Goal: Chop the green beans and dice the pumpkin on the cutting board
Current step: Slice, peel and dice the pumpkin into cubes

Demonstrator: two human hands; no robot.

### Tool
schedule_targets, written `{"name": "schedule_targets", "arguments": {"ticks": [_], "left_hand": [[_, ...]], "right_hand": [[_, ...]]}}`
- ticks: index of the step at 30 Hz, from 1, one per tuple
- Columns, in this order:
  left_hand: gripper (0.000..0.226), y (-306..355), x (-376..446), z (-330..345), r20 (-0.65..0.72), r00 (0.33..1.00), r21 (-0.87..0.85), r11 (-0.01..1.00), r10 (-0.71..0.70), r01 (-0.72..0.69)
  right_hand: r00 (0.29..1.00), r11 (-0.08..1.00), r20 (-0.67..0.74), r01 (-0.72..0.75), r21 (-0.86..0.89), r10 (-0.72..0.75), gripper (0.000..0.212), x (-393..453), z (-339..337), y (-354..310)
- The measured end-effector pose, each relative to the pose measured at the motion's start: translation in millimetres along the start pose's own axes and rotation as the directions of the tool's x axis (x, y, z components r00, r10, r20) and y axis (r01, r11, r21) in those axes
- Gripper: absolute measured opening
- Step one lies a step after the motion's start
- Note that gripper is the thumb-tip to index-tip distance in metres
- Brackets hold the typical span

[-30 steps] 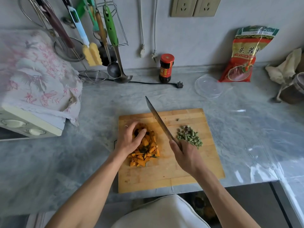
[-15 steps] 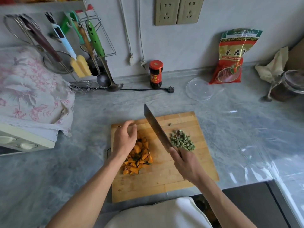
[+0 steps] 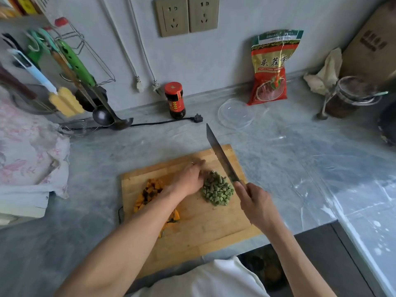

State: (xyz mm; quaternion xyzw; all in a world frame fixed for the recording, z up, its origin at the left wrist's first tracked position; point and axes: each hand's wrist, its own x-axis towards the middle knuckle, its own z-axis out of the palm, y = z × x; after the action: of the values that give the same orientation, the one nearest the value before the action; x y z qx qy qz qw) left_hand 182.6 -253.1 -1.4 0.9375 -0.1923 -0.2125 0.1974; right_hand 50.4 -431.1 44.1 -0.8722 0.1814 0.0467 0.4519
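The left hand had crossed from diced pumpkin to cup the chopped green beans; the right hand gripped the cleaver just beyond (likely gathering, chopping done).

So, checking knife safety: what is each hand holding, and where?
Right hand grips the knife by its handle. Left hand holds nothing, resting beside the beans.

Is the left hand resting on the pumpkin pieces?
No, the left hand lies beside the green beans, with the pumpkin behind its wrist.
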Motion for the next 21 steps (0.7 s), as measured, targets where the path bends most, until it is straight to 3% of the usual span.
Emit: {"name": "schedule_targets", "arguments": {"ticks": [5,10,13,16,21], "left_hand": [[0.054,5,-26,27,-0.041,0.999,-0.158,0.986,0.036,-0.042],[0.047,7,-26,29,-0.116,0.986,-0.291,0.953,-0.117,0.079],[0.047,13,-26,33,-0.094,0.983,-0.29,0.949,-0.158,0.125],[0.048,24,-34,39,-0.139,0.984,-0.288,0.955,-0.113,0.069],[0.039,38,-38,33,-0.29,0.951,-0.358,0.934,-0.104,-0.007]], "right_hand": [[0.999,0.996,-0.034,-0.01,-0.094,0.007,0.059,11,-8,18],[0.999,0.99,-0.039,0.018,-0.14,-0.023,0.052,23,-2,24],[0.998,0.989,-0.059,0.029,-0.147,-0.038,0.05,26,4,27],[0.991,0.986,-0.13,-0.015,-0.165,-0.007,0.046,27,5,32],[0.971,0.925,-0.219,-0.171,-0.34,0.099,0.039,29,-5,45]]}}
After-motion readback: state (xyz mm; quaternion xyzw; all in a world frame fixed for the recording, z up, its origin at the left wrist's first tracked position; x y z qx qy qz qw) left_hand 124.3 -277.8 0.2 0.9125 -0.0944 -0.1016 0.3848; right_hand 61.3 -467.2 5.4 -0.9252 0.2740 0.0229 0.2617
